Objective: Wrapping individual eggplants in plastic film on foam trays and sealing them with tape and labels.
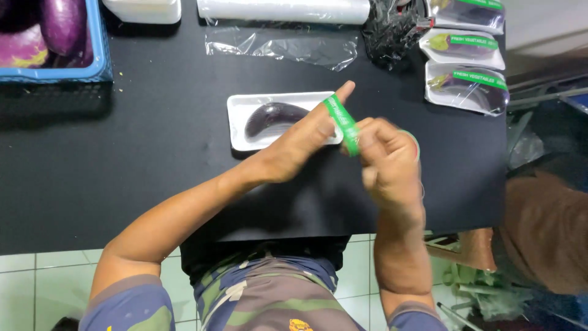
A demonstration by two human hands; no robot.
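A white foam tray (240,109) lies in the middle of the black table (122,159) with one dark purple eggplant (272,117) in it. Just above its right end my left hand (300,144) and my right hand (386,162) both pinch a green label strip (343,124). The strip runs from my left index finger down to my right fingertips. A roll of the tape rings my right hand, mostly hidden.
A blue crate (98,61) of eggplants stands at the far left. A roll of clear film (282,11) and a loose sheet (282,44) lie at the back. Three wrapped, labelled trays (467,87) sit at the right, next to a black net bundle (392,27).
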